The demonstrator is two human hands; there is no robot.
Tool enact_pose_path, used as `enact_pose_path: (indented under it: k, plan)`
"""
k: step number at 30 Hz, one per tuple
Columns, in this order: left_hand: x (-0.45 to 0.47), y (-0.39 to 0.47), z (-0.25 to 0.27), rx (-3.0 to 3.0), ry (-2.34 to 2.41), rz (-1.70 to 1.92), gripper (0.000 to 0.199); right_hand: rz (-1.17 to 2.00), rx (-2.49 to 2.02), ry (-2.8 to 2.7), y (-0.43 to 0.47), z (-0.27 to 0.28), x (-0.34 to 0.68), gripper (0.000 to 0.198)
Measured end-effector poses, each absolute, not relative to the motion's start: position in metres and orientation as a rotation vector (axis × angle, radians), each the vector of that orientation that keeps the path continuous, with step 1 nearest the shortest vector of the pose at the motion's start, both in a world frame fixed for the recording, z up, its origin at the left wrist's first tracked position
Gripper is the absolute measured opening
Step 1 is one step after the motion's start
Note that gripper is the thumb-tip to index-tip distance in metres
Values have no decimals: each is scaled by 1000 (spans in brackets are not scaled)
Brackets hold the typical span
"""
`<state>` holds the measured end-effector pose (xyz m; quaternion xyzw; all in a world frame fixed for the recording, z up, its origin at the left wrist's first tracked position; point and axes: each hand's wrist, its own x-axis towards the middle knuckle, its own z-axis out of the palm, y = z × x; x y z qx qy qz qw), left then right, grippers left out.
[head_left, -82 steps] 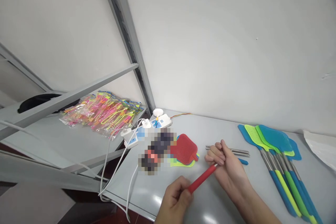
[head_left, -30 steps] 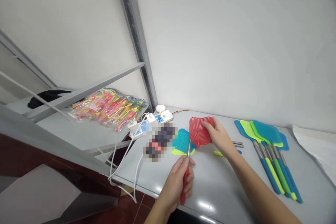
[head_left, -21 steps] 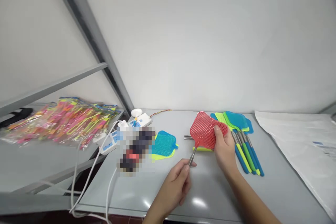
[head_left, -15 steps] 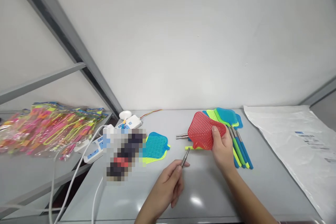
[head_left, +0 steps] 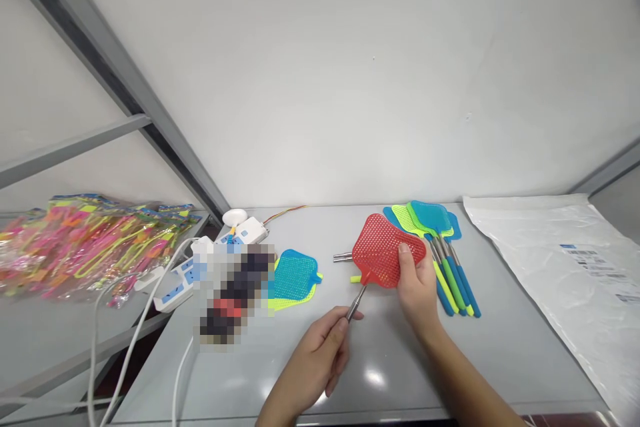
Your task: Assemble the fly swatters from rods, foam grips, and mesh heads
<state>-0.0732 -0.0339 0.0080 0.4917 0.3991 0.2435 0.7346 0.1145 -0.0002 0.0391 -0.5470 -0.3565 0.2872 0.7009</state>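
My right hand is closed on the right edge of a red mesh fly swatter head, thumb on top. In my left hand is a metal telescopic rod, its grip hidden by the fingers. The rod's tip meets the short neck of the red head; how deep it sits I cannot tell. Behind the red head, metal rods and a yellow-green end stick out to the left. Left of these lie a blue swatter head and a yellow-green one beneath it.
Several swatters with handles lie stacked on the right of the grey table. A white plastic mailer covers the right edge. Power strips, cables and a blurred dark object are at left, beside bagged pink and yellow items.
The red head and the rod have come together: the rod's tip, apart from the neck before, now touches it. The red head has shifted slightly left and tilted.
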Motion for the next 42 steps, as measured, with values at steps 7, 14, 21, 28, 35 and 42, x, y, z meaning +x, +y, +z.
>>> enact_pose_path:
  k: [7,14,21,28,35,42]
  plan:
    - [-74,-34,9,1084,874,553,43,569,-1297,-787,-1,39,120,29]
    - [-74,-34,8,1065,868,557,45,626,-1309,-813,-2,40,120,31]
    - [-75,-32,11,998,867,530,45,615,-1332,-827,-1,38,118,30]
    - [-70,-30,24,941,816,521,38,693,-1246,-920,1,45,119,25]
    - [-65,-31,49,959,853,472,39,740,-1195,-842,2,47,119,24]
    - [-53,-38,65,1567,1166,689,29,707,-1167,-811,1,44,125,36]
